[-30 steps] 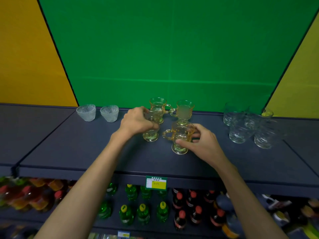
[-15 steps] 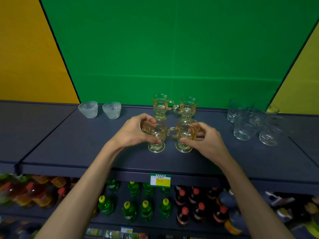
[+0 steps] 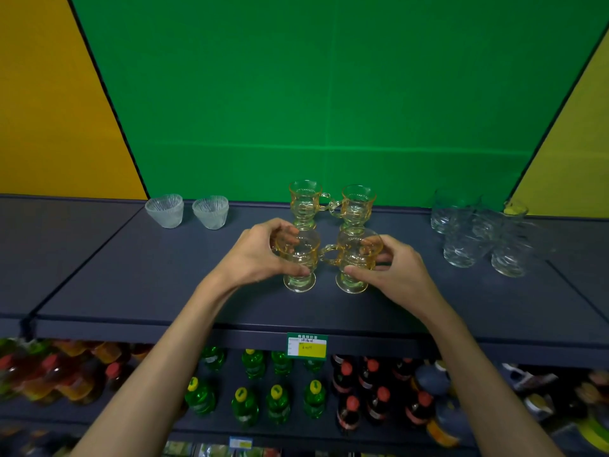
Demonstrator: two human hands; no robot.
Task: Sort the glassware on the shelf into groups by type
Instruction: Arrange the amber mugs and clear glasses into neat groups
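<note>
Left hand (image 3: 258, 255) wrapped around the bowl of the front-left amber mug (image 3: 298, 258), thumb low across its waist, fingers curled behind the rim. Right hand (image 3: 392, 270) clasping the front-right amber mug (image 3: 357, 258) the same way, thumb at the front, fingertips round the far side. Both mugs upright on their feet, long axis vertical, mouths up, standing side by side near the middle of the shelf (image 3: 164, 291), about midway between its front and back edges. Handle of the front-right mug pointing left, reaching the front-left mug. Directly behind, close to the back edge, two more upright amber mugs: back-left mug (image 3: 304, 201) with its handle to the right, back-right mug (image 3: 357, 206) with its handle to the left, the handles meeting between them. Toward the back-left corner, two ribbed clear cups (image 3: 188, 211), upright and just beside each other. Toward the right end, a tight cluster of clear tumblers (image 3: 478, 235). Dark blue-grey shelf with a green-and-yellow price tag (image 3: 307, 345) clipped to its front edge; green backdrop (image 3: 329, 94) behind, flanked by yellow panels (image 3: 49, 110). Below, rows of green bottles (image 3: 260, 390) and dark red-capped bottles (image 3: 372, 390).
</note>
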